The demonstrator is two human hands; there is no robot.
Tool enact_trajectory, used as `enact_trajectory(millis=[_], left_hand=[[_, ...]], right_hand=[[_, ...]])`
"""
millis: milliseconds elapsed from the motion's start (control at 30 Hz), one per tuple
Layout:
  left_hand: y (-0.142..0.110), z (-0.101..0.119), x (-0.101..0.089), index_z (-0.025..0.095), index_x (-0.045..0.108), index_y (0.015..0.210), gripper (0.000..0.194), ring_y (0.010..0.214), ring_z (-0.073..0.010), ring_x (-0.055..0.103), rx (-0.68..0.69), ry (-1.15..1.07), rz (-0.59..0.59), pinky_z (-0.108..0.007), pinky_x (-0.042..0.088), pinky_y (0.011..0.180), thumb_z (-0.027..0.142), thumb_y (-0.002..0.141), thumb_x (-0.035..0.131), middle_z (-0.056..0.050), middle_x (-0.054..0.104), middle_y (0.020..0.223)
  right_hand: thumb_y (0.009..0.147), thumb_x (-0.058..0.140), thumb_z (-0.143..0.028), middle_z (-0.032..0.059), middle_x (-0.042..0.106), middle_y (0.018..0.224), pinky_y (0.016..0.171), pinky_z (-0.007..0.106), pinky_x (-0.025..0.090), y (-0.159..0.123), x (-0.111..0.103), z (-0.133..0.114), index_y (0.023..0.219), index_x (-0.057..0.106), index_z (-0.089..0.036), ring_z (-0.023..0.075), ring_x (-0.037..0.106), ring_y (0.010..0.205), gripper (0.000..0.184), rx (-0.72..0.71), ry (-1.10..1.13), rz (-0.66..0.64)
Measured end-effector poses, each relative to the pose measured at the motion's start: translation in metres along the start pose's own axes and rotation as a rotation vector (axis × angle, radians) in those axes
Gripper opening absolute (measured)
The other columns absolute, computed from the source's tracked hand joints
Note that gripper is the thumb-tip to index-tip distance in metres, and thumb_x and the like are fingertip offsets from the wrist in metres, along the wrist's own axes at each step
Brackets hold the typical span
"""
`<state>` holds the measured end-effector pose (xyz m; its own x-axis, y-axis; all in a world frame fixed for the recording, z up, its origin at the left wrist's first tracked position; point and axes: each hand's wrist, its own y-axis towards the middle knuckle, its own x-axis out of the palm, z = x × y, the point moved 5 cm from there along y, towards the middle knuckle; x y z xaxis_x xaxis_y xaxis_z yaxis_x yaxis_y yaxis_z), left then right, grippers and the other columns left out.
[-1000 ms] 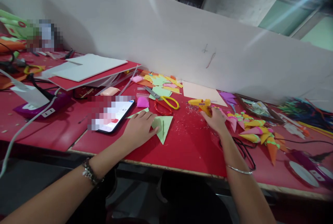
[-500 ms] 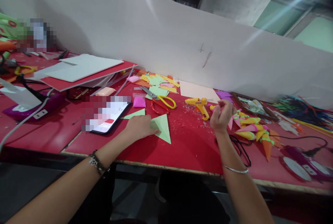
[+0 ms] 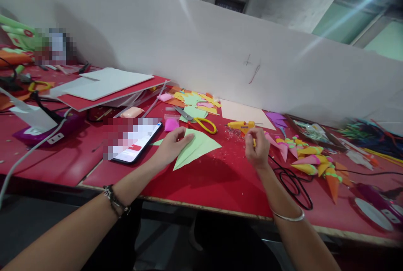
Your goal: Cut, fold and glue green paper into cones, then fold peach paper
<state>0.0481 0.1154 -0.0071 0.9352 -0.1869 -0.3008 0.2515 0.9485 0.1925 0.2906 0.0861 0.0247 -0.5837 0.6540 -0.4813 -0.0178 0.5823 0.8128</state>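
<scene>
My left hand (image 3: pixel 172 147) pinches a folded light green paper piece (image 3: pixel 198 149) by its left edge, holding it raised over the red tabletop. A second green paper (image 3: pixel 157 142) lies partly hidden behind that hand. To the right, my right hand (image 3: pixel 258 148) is closed with its fingers curled; what they hold, if anything, is hidden. It is in front of the yellow glue gun (image 3: pixel 241 125), covering part of its handle, and I cannot tell whether they touch. Yellow-handled scissors (image 3: pixel 204 125) lie beyond the green paper.
A phone (image 3: pixel 135 143) lies left of my left hand, near a bag of pink clay (image 3: pixel 171 124). Yellow, pink and orange paper cones (image 3: pixel 315 157) and a black cable (image 3: pixel 292 187) are at right. White boards (image 3: pixel 110 84) and a power strip (image 3: pixel 40 130) stand left. A white partition (image 3: pixel 201 44) closes the back.
My left hand has lifted the green paper from the tabletop, and the paper has turned. My right hand has moved a little left and down, its fingers curling more.
</scene>
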Motion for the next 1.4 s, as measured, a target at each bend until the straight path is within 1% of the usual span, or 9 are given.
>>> enact_trajectory(millis=[67, 167, 267, 333, 533, 800, 1033, 1167, 1400], left_hand=[[-0.003, 0.001, -0.001, 0.016, 0.05, 0.075, 0.028, 0.062, -0.0115, 0.048, -0.038, -0.098, 0.067, -0.021, 0.036, 0.053, 0.044, 0.077, 0.047, 0.002, 0.051, 0.067], [-0.008, 0.002, -0.001, 0.016, 0.052, 0.079, 0.027, 0.059, -0.0102, 0.048, -0.051, -0.218, 0.128, -0.019, 0.037, 0.051, 0.042, 0.075, 0.051, 0.002, 0.052, 0.067], [-0.009, 0.002, 0.004, 0.017, 0.052, 0.08, 0.023, 0.05, -0.0069, 0.044, -0.073, -0.334, 0.102, -0.017, 0.036, 0.045, 0.04, 0.075, 0.052, 0.004, 0.047, 0.061], [-0.009, 0.001, 0.009, 0.017, 0.052, 0.078, 0.022, 0.047, -0.006, 0.043, -0.091, -0.391, 0.044, -0.016, 0.036, 0.042, 0.039, 0.076, 0.051, 0.005, 0.045, 0.058], [-0.011, 0.002, 0.02, 0.015, 0.058, 0.077, 0.025, 0.064, -0.0116, 0.056, -0.152, -0.373, -0.039, -0.02, 0.049, 0.051, 0.039, 0.075, 0.052, -0.002, 0.057, 0.07], [-0.012, -0.003, 0.03, 0.015, 0.062, 0.077, 0.024, 0.061, -0.0107, 0.057, -0.2, -0.369, -0.076, -0.022, 0.052, 0.057, 0.038, 0.072, 0.057, -0.001, 0.06, 0.069], [-0.015, -0.003, 0.039, 0.013, 0.063, 0.075, 0.025, 0.059, -0.0097, 0.057, -0.241, -0.379, -0.148, -0.02, 0.05, 0.058, 0.037, 0.071, 0.058, -0.001, 0.059, 0.061], [-0.016, -0.002, 0.04, 0.013, 0.064, 0.076, 0.025, 0.059, -0.01, 0.057, -0.261, -0.393, -0.147, -0.022, 0.051, 0.058, 0.037, 0.07, 0.059, -0.001, 0.06, 0.062], [-0.017, -0.002, 0.038, 0.014, 0.063, 0.073, 0.023, 0.061, -0.0107, 0.058, -0.288, -0.407, -0.161, -0.023, 0.051, 0.061, 0.037, 0.071, 0.058, -0.002, 0.061, 0.063]], right_hand=[[0.08, 0.041, -0.02, -0.0016, 0.048, 0.06, 0.051, 0.023, 0.035, 0.0, 0.01, 0.0, 0.075, 0.048, -0.018, 0.0114, 0.045, 0.053, 0.009, 0.067, 0.087, -0.146], [0.08, 0.043, -0.023, -0.0008, 0.052, 0.06, 0.054, 0.023, 0.037, -0.006, 0.033, -0.005, 0.07, 0.052, -0.017, 0.0113, 0.047, 0.056, 0.014, 0.115, 0.247, -0.479], [0.079, 0.046, -0.027, 0.0027, 0.061, 0.075, 0.064, 0.025, 0.042, -0.018, 0.052, -0.011, 0.078, 0.059, -0.016, 0.014, 0.055, 0.069, 0.017, 0.179, 0.413, -0.751], [0.079, 0.048, -0.03, 0.0049, 0.064, 0.086, 0.069, 0.027, 0.044, -0.024, 0.058, -0.013, 0.088, 0.061, -0.016, 0.0161, 0.057, 0.077, 0.021, 0.232, 0.512, -0.855], [0.077, 0.053, -0.038, 0.0051, 0.066, 0.094, 0.081, 0.034, 0.042, -0.029, 0.062, -0.006, 0.096, 0.063, -0.017, 0.0213, 0.057, 0.091, 0.03, 0.37, 0.699, -0.899], [0.072, 0.059, -0.039, 0.0043, 0.064, 0.102, 0.083, 0.033, 0.042, -0.034, 0.064, -0.015, 0.102, 0.061, -0.021, 0.0204, 0.056, 0.096, 0.035, 0.448, 0.931, -0.95], [0.074, 0.055, -0.043, 0.0051, 0.063, 0.093, 0.082, 0.033, 0.041, -0.037, 0.066, -0.02, 0.096, 0.061, -0.016, 0.0181, 0.056, 0.089, 0.036, 0.393, 0.882, -1.084], [0.074, 0.055, -0.041, 0.0038, 0.062, 0.087, 0.079, 0.031, 0.041, -0.038, 0.066, -0.021, 0.089, 0.061, -0.015, 0.0158, 0.055, 0.083, 0.03, 0.384, 0.835, -1.085], [0.077, 0.051, -0.038, 0.0041, 0.062, 0.09, 0.076, 0.029, 0.043, -0.037, 0.066, -0.021, 0.094, 0.061, -0.018, 0.0159, 0.055, 0.084, 0.029, 0.432, 0.825, -1.02]])
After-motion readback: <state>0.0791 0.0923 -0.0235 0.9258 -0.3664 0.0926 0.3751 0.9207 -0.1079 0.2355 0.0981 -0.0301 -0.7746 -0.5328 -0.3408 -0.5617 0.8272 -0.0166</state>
